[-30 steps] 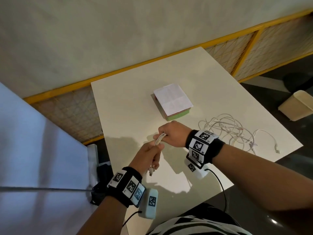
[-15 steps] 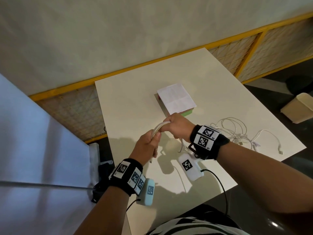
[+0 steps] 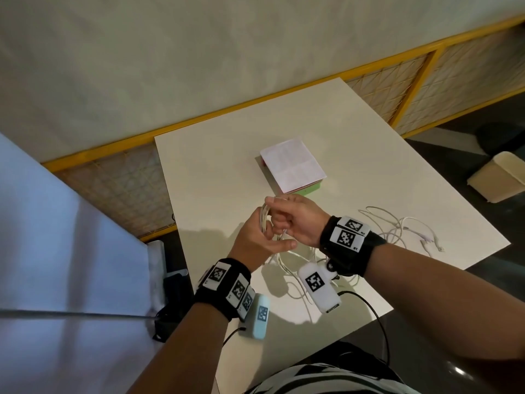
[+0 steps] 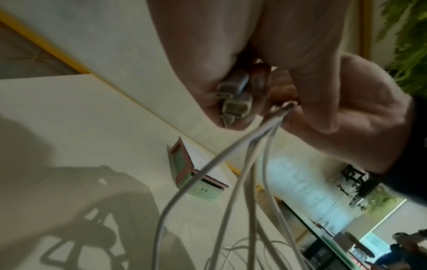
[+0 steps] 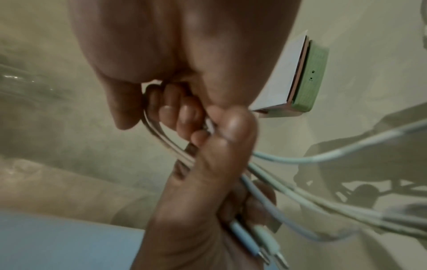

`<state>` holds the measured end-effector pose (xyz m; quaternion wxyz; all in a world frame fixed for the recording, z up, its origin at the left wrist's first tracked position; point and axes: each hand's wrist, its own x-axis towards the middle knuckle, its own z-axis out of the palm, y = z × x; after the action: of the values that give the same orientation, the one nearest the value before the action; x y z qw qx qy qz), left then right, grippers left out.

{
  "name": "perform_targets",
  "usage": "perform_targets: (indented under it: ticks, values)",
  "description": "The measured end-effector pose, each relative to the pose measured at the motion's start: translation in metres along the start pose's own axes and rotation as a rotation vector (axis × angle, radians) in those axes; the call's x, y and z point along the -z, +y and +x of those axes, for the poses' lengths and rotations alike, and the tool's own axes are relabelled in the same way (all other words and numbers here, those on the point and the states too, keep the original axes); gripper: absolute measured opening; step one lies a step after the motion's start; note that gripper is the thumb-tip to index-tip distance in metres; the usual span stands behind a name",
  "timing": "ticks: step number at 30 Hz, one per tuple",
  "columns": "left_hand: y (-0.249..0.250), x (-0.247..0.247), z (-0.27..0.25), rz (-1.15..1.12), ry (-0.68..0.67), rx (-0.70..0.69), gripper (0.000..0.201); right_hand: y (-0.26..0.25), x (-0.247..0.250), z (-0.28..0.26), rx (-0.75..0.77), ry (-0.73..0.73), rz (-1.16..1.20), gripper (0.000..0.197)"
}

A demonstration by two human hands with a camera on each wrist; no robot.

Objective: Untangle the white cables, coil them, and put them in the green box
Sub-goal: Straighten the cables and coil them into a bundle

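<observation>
Item: white cable bundle, several strands gathered into a loop, held above the middle of the bench between both hands; loose strands trail from it down to the bench surface toward the near edge. Left hand: fingers curled round the bundle from below, thumb laid across toward the right hand; the left wrist view shows two plug ends pinched in this grip. Right hand: closed in a fist over the top of the same bundle, strands passing under its curled fingers; the right wrist view shows further connector tips hanging below the left hand's palm. Item: second lot of white cables, a loose tangle lying flat near the right edge of the bench, apart from both hands. Item: green box, sitting near the centre of the bench just beyond the hands, with a pink layer and a white sheet of paper lying on top of it. Item: beige bin, on the dark floor off the right edge of the bench
</observation>
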<state>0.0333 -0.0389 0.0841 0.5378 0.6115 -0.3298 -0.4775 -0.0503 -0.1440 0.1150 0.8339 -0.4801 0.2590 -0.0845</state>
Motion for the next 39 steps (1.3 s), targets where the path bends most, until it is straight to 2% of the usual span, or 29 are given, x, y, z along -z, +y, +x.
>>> perform_targets:
  ticks: [2, 4, 5, 9, 13, 15, 17, 21, 24, 26, 29, 32, 35, 37, 39]
  values:
    - [0.000, -0.006, 0.001, 0.086, 0.003, -0.022, 0.046, -0.003, -0.003, -0.001, 0.014, 0.041, 0.014, 0.049]
    - [-0.002, -0.012, 0.001, 0.246, 0.071, -0.039, 0.023, -0.005, -0.006, -0.001, 0.003, 0.118, 0.038, 0.055]
    - [-0.003, -0.015, 0.001, 0.313, 0.096, -0.047, 0.018, -0.006, -0.007, 0.000, -0.004, 0.160, 0.046, 0.056]
    - [-0.003, -0.020, 0.006, 0.450, 0.131, -0.054, 0.032, -0.007, -0.009, 0.004, -0.020, 0.262, 0.022, 0.052]
    - [-0.005, -0.019, 0.011, 0.495, 0.135, -0.030, 0.029, -0.010, -0.010, 0.004, 0.005, 0.291, -0.024, 0.046]
    - [-0.004, -0.018, 0.013, 0.476, 0.136, -0.006, 0.023, -0.010, -0.010, 0.004, 0.027, 0.290, -0.057, 0.043]
    - [-0.003, -0.017, 0.011, 0.428, 0.110, -0.002, 0.025, -0.010, -0.008, 0.003, 0.045, 0.293, -0.122, 0.043]
    - [-0.003, -0.022, 0.004, 0.228, 0.127, 0.067, 0.035, -0.018, -0.002, 0.002, 0.091, 0.366, -0.463, 0.040]
    - [-0.002, -0.029, 0.001, 0.060, 0.131, 0.103, 0.032, -0.019, -0.002, 0.002, 0.100, 0.371, -0.441, 0.035]
    - [-0.003, -0.033, 0.001, 0.043, 0.162, 0.130, 0.036, -0.018, -0.002, 0.003, 0.090, 0.364, -0.418, 0.040]
    - [-0.005, -0.035, 0.003, -0.004, 0.229, 0.143, 0.039, -0.011, 0.003, 0.004, 0.056, 0.258, -0.255, 0.058]
    - [0.000, -0.036, 0.007, -0.147, 0.300, 0.135, 0.036, 0.017, 0.020, -0.001, -0.021, -0.009, -0.119, 0.078]
    - [0.006, -0.032, 0.010, -0.139, 0.336, 0.113, 0.049, 0.042, 0.029, -0.017, -0.185, -0.252, -0.294, 0.074]
    - [0.008, -0.031, 0.010, -0.145, 0.308, 0.103, 0.055, 0.042, 0.028, -0.026, -0.231, -0.325, -0.527, 0.059]
    - [0.009, -0.029, 0.009, -0.151, 0.264, 0.099, 0.056, 0.037, 0.027, -0.030, -0.250, -0.349, -0.664, 0.051]
